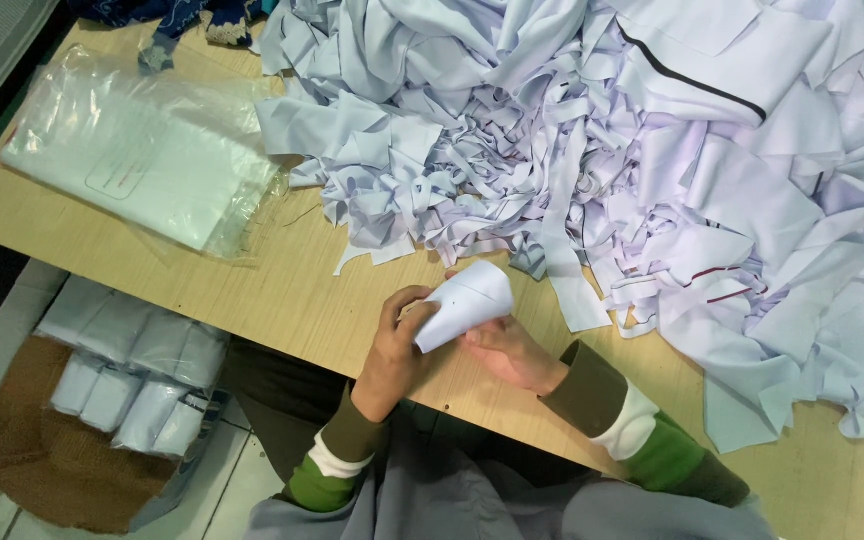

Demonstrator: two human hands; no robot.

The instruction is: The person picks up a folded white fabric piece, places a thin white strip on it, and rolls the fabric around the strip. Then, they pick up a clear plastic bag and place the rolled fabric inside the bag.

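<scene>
While a clear plastic bag (142,155) of folded white cloth, a pale rectangular label on its face, lies flat left of the scrap heap (592,140), both hands work just below that heap. Left hand (397,350) curls its fingers shut round the white fabric piece (467,302); right hand (507,352) cups it from beneath, fingers closed on it. Its long axis tilts, narrow end lower left, wide end pointing toward the heap.

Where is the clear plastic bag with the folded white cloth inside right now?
In the head view, the clear plastic bag of folded white cloth lies at the upper left of the wooden table, just left of the big pile of white fabric scraps.
</scene>
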